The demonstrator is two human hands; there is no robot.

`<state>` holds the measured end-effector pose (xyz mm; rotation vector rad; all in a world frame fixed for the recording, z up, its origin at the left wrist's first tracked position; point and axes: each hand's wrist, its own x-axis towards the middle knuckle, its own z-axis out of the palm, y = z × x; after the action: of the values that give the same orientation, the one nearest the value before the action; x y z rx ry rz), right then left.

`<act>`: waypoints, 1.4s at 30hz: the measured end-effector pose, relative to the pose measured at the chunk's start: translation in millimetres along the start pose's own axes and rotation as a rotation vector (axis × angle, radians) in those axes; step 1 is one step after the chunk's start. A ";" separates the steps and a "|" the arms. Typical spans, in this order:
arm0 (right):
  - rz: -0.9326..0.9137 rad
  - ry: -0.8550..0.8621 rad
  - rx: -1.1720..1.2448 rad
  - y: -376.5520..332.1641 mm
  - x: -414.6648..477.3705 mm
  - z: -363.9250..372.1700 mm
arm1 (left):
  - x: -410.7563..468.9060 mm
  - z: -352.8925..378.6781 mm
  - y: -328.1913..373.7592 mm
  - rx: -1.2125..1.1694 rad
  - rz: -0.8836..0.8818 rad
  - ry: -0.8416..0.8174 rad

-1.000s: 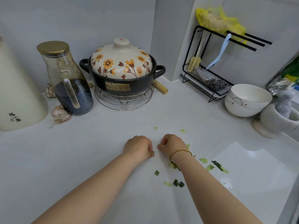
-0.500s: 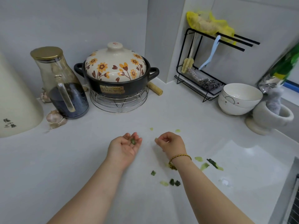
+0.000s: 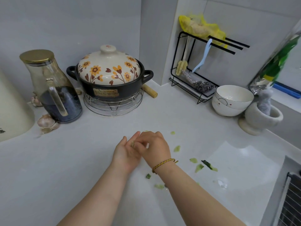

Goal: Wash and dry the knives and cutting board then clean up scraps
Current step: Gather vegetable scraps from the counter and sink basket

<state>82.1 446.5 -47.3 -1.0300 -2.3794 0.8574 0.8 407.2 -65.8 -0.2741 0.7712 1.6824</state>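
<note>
Left hand [image 3: 126,154] palm up just above the white countertop [image 3: 78,160], fingers straight and close together, slightly cupped, gripping nothing. Right hand [image 3: 154,146] directly over it, knuckles up, fingers curled, thumb and fingertips pinching a pale green scrap [image 3: 132,143] right at the left palm; impossible to tell whether that scrap already touches the palm. Braided bracelet [image 3: 162,165] around the right wrist.

More vegetable scraps [image 3: 176,148] scattered on the countertop, mostly to the right of the hands and beside the right forearm: pale slivers, one dark green peel strip [image 3: 207,164], a small dark bit [image 3: 148,176] just under the right wrist, and one pale piece [image 3: 172,132] just beyond the right hand.

Along the back wall, a black clay pot with a flowered lid [image 3: 109,70] standing on a wire trivet [image 3: 114,106]. Left of it, a glass carafe [image 3: 53,95] partly full of dark liquid, a garlic bulb [image 3: 45,121] touching its base. In the right corner, a black wire rack [image 3: 177,62] holding a blue brush [image 3: 202,57] and a steel scourer [image 3: 203,84]. Nearer, two stacked white bowls [image 3: 231,101] just beside a stone mortar [image 3: 260,121].
</note>
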 end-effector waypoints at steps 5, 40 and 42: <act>0.156 0.098 0.095 24.9 17.3 -15.0 | 2.8 -4.9 10.9 -0.027 0.104 0.056; 0.486 0.028 0.008 91.1 51.9 -54.6 | 14.3 -36.4 26.0 -0.070 0.098 -0.122; 0.503 -0.001 0.007 97.8 50.0 -57.4 | 13.3 -34.3 22.5 -0.068 0.091 -0.127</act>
<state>132.3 558.3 -65.4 -1.6613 -2.1404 1.0270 -31.5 394.7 -91.4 -0.1791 0.6414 1.7961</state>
